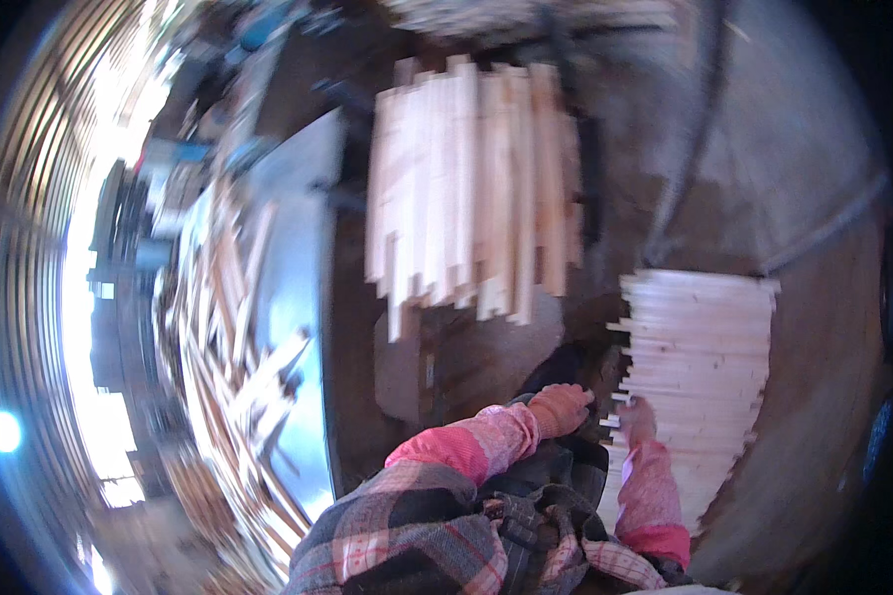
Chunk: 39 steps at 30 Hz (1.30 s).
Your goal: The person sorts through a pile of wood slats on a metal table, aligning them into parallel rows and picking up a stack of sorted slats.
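My left hand (563, 409), in a pink sleeve, is in front of my body with its fingers curled in. What it holds, if anything, is hidden. My right hand (640, 422) is at the left edge of a low stack of pale wooden strips (700, 347) lying side by side on my right. Its fingers are smeared by motion, so their grip does not show. Several strip ends jut out unevenly beside it. Ahead of me a second bundle of pale wooden strips (466, 188) rests with its ends uneven toward me.
At my left stands a bluish, shiny flat surface (303, 238), with a loose heap of wooden offcuts (233, 337) along it. More stacked wood (526, 12) lies at the far edge. A dark bar (690, 149) runs across the floor at the far right.
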Motion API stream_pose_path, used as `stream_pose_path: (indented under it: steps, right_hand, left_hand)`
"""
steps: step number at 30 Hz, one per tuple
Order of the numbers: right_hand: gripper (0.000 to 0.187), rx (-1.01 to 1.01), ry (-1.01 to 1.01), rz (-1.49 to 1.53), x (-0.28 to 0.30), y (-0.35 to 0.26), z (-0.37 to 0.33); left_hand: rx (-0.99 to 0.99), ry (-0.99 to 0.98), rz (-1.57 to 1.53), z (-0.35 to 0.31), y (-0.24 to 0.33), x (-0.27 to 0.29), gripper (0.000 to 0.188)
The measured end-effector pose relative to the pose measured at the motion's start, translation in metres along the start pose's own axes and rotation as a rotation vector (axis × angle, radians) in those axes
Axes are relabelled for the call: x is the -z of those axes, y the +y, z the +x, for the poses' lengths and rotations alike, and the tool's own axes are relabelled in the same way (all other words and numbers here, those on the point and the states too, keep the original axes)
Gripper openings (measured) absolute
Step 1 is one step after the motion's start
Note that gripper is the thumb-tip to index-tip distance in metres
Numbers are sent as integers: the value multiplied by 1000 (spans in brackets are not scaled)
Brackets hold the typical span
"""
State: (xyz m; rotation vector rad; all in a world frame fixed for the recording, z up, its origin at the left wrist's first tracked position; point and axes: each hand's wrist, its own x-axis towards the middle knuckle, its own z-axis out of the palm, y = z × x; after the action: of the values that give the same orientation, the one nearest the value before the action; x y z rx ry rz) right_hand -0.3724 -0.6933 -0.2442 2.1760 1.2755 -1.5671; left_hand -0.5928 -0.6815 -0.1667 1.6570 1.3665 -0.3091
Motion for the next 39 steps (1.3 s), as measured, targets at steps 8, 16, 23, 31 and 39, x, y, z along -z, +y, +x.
stream_pose_path:
  steps: [8, 16, 23, 31, 39]
  right_hand:
    - [62, 435, -237, -631, -41, -75, -149]
    - [59, 1126, -138, -646, -141, -229, -230]
    - [79, 1488, 207, -1129, -286, -443, -318]
    - [74, 1183, 5, -1617, -406, -527, -321]
    - [60, 1355, -174, -1123, -438, -526, -425]
  left_hand:
    - [232, 681, -503, -228, -36, 35, 33]
    - [566, 1453, -1272, -377, -143, -63, 30]
    - [1345, 1520, -383, -590, -260, -68, 54]
    - [1499, 1341, -1154, -680, -395, -113, 57]
    - [1587, 1794, -1011, -697, -328, -255, 53]
